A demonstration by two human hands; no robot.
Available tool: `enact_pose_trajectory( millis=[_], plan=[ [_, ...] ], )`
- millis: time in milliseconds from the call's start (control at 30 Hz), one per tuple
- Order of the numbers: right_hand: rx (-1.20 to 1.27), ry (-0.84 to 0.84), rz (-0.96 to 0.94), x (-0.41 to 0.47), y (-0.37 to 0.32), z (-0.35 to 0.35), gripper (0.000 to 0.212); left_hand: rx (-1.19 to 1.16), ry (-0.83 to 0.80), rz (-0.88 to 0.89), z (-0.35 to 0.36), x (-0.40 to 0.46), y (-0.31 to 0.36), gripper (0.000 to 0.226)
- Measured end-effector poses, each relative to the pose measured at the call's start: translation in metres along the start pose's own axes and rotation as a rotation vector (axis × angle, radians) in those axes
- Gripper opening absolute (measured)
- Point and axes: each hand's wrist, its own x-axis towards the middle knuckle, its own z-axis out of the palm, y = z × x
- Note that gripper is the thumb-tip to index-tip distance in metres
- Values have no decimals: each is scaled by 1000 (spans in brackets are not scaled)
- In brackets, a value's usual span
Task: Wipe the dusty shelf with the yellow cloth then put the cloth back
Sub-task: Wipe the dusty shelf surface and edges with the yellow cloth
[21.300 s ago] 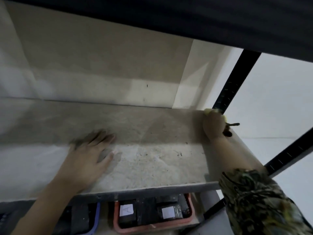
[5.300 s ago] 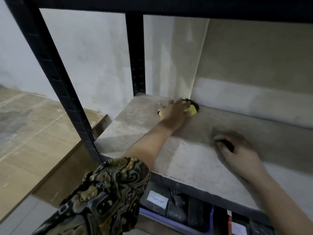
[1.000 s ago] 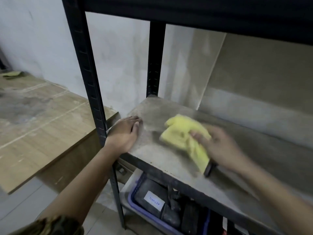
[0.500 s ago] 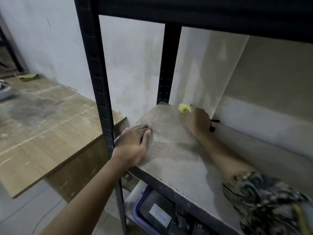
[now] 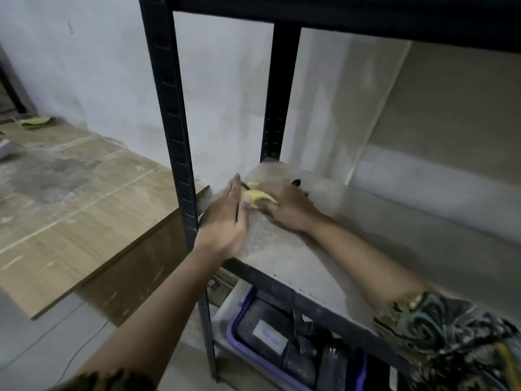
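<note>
- Yellow cloth [image 5: 258,196]: bunched at the shelf's [image 5: 324,249] left edge, brought forward from the back corner it occupied half a second earlier.
- Right hand [image 5: 287,207]: pressed palm-down over the cloth, fingers curled onto it.
- Left hand [image 5: 227,218]: lifted from its flat rest on the shelf corner; now open, on edge beside the black front post [image 5: 174,122], fingertips touching the cloth.
- Blue basket [image 5: 253,337]: on the tier below.

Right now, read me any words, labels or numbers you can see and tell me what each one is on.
White label on the dark box in the purple basket under the shelf: handwritten, too blurred to read.
No other text is visible.
</note>
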Motion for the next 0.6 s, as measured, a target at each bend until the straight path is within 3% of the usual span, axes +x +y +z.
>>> enact_pose_trajectory(
  millis=[233, 333, 400, 500, 600],
  plan=[
    [55, -174, 22, -108, -41, -27, 38, -89, -36, 44, -5, -6, 1, 67],
    [153, -256, 74, -158, -54, -46, 27, -14, -107, 52, -8, -4, 4, 62],
    [248, -84, 168, -180, -54, -67, 15, 80, -161, 55, -9, -1, 5, 53],
    [171, 402, 551, -178, -13, -108, 19, 198, -224, 71, -8, 3, 6, 47],
    [-174, 506, 792, -166, 54, -138, 32, 269, -290, 94, -6, 7, 5, 53]
  ],
)
